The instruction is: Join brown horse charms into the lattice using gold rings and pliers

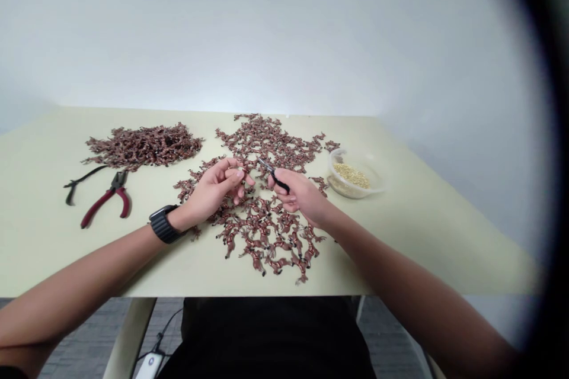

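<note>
My left hand [216, 188] hovers over a spread of small brown horse-shaped pieces [267, 231], its fingers curled in a pinch around something too small to make out. My right hand [299, 194] is closed round small black-handled pliers [272, 173], whose tip points left toward my left fingertips. A dark watch [162, 223] sits on my left wrist. Both hands are a little above the pale green table [422, 231], near its middle.
A heap of the same brown pieces [142, 145] lies at the back left. Red-handled pliers [106, 198] and a black-handled tool [82, 180] lie at the left. A clear bowl [354, 173] of small golden bits stands at the right. A wall rises behind.
</note>
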A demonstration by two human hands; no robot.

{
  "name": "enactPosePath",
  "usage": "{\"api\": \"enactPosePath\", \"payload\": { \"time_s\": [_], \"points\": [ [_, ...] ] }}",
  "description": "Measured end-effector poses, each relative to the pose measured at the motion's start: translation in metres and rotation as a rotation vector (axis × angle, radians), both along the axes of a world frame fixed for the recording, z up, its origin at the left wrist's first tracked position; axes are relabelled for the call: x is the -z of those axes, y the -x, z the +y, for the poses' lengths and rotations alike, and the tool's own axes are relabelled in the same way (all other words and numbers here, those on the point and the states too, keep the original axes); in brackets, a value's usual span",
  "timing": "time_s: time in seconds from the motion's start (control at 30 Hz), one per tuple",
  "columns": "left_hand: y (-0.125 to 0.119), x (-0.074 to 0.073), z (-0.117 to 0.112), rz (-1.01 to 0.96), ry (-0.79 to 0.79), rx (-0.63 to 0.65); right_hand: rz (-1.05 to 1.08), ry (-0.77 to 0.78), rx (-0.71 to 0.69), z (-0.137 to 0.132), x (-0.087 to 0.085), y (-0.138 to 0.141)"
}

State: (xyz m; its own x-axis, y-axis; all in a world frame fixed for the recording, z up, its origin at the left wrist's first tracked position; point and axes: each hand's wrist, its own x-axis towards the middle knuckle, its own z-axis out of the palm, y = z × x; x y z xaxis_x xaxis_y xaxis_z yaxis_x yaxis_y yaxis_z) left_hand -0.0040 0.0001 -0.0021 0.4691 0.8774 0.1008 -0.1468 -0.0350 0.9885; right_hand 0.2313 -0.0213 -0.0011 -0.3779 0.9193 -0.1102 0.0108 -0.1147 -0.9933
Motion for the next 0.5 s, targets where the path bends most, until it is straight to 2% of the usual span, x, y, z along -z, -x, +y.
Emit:
{"api": "enactPosePath", "payload": {
  "time_s": [0.23,0.5],
  "points": [
    [0.002,0.004,0.002,-0.145,0.142,0.138,-0.394,-0.475,0.137,-0.006,-0.003,0.003],
    [0.0,-0.003,-0.005,-0.279,0.293,0.267,-0.527,-0.759,0.136,-0.012,-0.005,0.005]
  ]
}}
